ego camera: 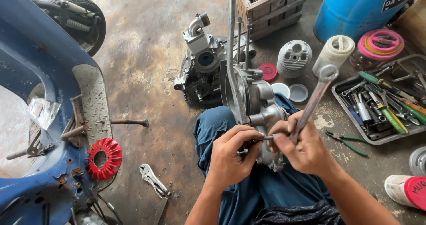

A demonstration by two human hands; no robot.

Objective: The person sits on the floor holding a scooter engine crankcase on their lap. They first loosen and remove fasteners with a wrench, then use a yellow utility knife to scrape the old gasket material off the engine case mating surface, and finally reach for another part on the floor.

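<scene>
Head view looks down on a person seated on the concrete floor with a grey engine casing propped on the lap. Left hand has its fingers pinched closed on a small bolt, held against the casing's lower edge. Right hand grips the shaft of a long spanner, its ring end raised toward the tray. Doing this well, I judge, means keeping the bolt square to its hole and steadying the casing with the knees so it does not roll.

Right of the knee, a grey metal tray holds green-handled screwdrivers, sockets and other loose tools. A wooden crate at the top holds metal parts, too small to name. A clear jar with a pink lid stands beside a blue drum; its contents cannot be made out
</scene>
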